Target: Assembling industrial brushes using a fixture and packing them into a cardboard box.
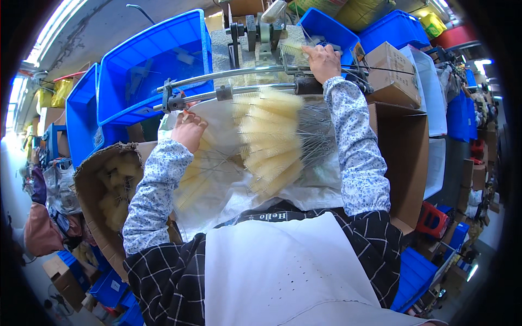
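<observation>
Head view: pale brushes [269, 144] with wire stems lie heaped on a white sheet [321, 194], between a worker's two sleeved arms. One more brush [293, 49] sits by the fingertips of the right hand [325, 61], bent over the machine [265, 35]; whether it is gripped cannot be told. Near the end of a steel bar [201, 98], the left hand [188, 129] has curled fingers, their hold unclear.

Left of the sheet, a carton [98, 233] contains more brushes, partly hidden by the left sleeve. Above it, a blue bin [163, 32] carries translucent pieces, too faint to identify. Behind the right hand, another bin [329, 24] has pale pieces, partly covered. An open carton [399, 157] stands right, its near side obscured by the sleeve.
</observation>
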{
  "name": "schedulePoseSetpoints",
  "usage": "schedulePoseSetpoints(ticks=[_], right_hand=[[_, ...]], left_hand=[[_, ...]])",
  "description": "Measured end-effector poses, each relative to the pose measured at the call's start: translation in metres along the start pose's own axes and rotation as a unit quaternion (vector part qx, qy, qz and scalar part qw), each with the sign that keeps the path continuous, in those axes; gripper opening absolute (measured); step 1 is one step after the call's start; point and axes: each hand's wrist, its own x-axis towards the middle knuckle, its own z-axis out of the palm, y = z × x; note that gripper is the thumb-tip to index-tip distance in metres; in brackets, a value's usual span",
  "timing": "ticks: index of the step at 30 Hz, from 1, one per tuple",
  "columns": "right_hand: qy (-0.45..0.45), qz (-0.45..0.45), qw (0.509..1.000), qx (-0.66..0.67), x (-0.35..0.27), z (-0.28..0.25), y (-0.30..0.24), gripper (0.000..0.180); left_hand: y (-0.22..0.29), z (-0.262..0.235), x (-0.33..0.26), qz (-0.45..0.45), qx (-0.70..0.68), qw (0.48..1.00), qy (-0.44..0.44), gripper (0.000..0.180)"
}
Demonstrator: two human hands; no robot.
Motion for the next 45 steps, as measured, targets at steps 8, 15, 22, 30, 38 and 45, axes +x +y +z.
schedulePoseSetpoints(ticks=[8, 15, 22, 30, 38, 45], right_hand=[[0.008, 0.003, 0.999, 0.035, -0.001, 0.005, 0.001, 0.030], [-0.024, -0.012, 0.997, 0.071, 0.002, 0.008, 0.006, 0.032], [-0.010, -0.071, 0.997, -0.021, 0.026, 0.028, 0.014, 0.039], [0.111, -0.011, 0.991, -0.068, 0.010, 0.026, 0.028, 0.049], [0.062, 0.125, 0.986, 0.090, -0.008, 0.025, 0.047, 0.039], [0.060, 0.108, 0.983, 0.137, 0.007, 0.032, -0.007, 0.037]], left_hand=[[-0.004, -0.024, -0.010, -0.065, 0.016, 0.993, -0.097, 0.056], [-0.024, -0.047, -0.030, -0.043, -0.161, 0.976, -0.137, 0.042], [-0.036, -0.089, -0.059, -0.057, -0.321, 0.941, -0.090, 0.042], [-0.042, -0.088, -0.072, -0.049, -0.379, 0.921, 0.076, 0.039], [-0.074, -0.096, -0.100, -0.030, -0.553, 0.745, 0.371, 0.038], [-0.071, -0.113, -0.123, -0.057, -0.574, 0.668, 0.470, 0.035]])
